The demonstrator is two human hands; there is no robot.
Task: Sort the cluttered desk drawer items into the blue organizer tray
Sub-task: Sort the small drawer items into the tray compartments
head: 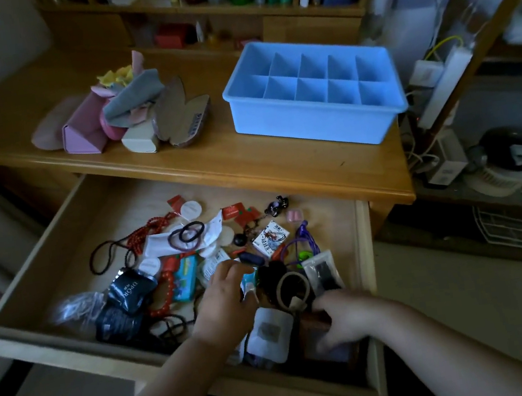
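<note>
At the far left of the open drawer lie crinkled dark foil sachets beside a red bead string and loops of black hair ties, with a teal packet just right of the beads. None of this has reached the blue organizer tray, which sits on the desktop above the drawer's right half, every visible compartment bare, so the sorting looks to be at its very start: the step in hand is picking out a first item. The left hand reaches into the middle of the clutter, fingers bent down over small things near a dark blue oval piece; whether they pinch anything I cannot tell, since the fingertips are hidden among the items. Just right of it lie a white pouch and a beige hair ring. The right hand, blurred, is low in the drawer's near right corner with fingers curled toward a dark wooden-looking box; its grip too is unclear. The next move likely calls for closing on one item, lifting it free of tangled cords, and carrying it up and over the desk edge to a compartment. On the desk's left, a pile of pink cases and cloth stands well apart from the tray.
</note>
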